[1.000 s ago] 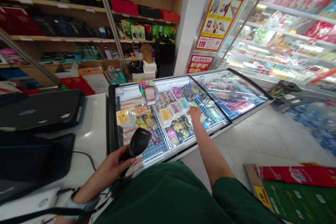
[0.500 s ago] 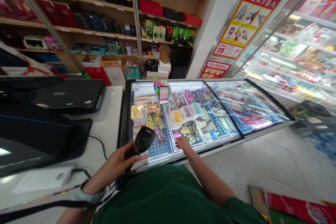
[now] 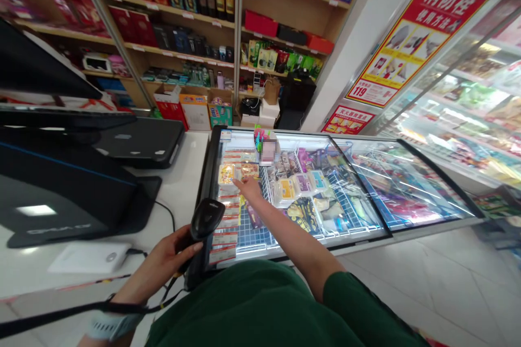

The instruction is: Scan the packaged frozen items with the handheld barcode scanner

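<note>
A black handheld scanner [image 3: 207, 218] is in my left hand [image 3: 175, 252], its head over the near left corner of the glass-topped freezer [image 3: 293, 246]. My right hand [image 3: 248, 188] reaches over the freezer's left part, fingertips at a yellow-labelled package [image 3: 228, 174]; whether they touch or grip it is too small to tell. Several clear packs with orange, purple and blue labels [image 3: 302, 183] lie to the right of that arm. Beyond the hand stands a small item with green and pink decorations [image 3: 262, 138]. Frozen goods show in wire baskets beneath the glass.
On the white counter [image 3: 181, 195] at left are a black register [image 3: 69, 184], a flat black device [image 3: 146, 141] and a white box [image 3: 91, 257] with a cable. Stocked shelves [image 3: 171, 8] stand behind. A red poster [image 3: 423, 32] hangs on the pillar.
My right hand has moved left across the freezer, from the near edge to the yellow-labelled package. My left hand still holds the scanner. The view has shifted left.
</note>
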### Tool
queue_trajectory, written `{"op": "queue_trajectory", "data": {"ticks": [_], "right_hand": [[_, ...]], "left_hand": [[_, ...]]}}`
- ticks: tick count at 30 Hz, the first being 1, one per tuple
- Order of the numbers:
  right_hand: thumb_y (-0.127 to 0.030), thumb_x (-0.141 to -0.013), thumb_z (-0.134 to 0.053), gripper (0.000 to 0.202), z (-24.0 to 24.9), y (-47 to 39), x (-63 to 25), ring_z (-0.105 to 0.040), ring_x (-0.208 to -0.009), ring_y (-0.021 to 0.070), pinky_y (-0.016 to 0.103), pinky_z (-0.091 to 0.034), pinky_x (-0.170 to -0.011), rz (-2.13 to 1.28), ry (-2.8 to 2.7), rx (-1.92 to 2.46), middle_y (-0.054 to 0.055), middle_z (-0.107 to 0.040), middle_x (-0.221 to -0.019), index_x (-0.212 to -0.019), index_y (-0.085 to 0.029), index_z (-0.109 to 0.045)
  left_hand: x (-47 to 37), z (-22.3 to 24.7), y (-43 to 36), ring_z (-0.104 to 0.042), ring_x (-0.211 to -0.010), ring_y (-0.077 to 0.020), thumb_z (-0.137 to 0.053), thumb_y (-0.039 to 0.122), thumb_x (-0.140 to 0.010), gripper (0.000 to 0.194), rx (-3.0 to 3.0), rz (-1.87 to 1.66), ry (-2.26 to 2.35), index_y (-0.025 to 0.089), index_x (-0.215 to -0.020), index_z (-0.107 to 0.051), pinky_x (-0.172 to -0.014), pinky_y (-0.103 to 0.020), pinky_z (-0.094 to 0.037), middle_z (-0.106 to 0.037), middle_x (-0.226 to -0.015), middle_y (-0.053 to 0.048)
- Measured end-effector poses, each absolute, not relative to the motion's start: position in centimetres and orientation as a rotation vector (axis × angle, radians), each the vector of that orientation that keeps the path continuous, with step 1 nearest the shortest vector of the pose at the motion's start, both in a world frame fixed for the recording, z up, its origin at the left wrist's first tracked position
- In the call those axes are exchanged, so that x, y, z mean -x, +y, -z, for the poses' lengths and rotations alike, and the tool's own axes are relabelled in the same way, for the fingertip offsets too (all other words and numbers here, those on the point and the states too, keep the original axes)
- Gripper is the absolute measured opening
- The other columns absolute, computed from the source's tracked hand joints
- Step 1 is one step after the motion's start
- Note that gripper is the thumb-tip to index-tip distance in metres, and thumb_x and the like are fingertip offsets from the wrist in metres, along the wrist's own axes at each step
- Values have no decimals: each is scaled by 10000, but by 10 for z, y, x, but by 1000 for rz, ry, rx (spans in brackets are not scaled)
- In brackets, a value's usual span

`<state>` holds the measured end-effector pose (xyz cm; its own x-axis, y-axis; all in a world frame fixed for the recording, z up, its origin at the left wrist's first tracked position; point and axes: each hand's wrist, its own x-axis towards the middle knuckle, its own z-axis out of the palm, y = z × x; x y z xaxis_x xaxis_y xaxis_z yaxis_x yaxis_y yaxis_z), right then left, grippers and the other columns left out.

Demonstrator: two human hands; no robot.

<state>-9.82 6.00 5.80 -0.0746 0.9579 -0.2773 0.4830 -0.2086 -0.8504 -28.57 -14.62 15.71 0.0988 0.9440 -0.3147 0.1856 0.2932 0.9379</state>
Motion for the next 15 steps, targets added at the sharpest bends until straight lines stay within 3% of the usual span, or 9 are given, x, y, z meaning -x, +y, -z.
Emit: {"op": "queue_trajectory", "data": {"ticks": [4,9,15], "right_hand": [[-576,-723,-713,699,-71,53,123,-589,-1088,329,415,-461,-876,-782,-1694,1816,193,-581,-1187,-1213,-124,-502],[-664,-696,-698,897,-76,43,151,-546,-1093,375,488,-419,-911,-403,-1952,1818,227,-553,-1186,-1333,-101,-415],[-541,-763,-686,790,-72,43,159,-541,-1073,360,487,-388,-921,-319,-2021,1826,225,-561,-1173,-1346,-89,-403]], "left_hand": [[300,-146,-153,-672,-1025,-259,-701,452,-782,481,-1168,-819,1431,185,-1179,-645,-896,-321,-537,-732,-1131,-83],[308,-139,-155,-669,-1040,-261,-701,460,-780,479,-1170,-815,1481,184,-1166,-642,-901,-322,-534,-733,-1125,-80],[307,-139,-157,-685,-1002,-253,-713,476,-760,489,-1127,-820,1469,191,-1151,-645,-869,-313,-550,-744,-1095,-76]]}}
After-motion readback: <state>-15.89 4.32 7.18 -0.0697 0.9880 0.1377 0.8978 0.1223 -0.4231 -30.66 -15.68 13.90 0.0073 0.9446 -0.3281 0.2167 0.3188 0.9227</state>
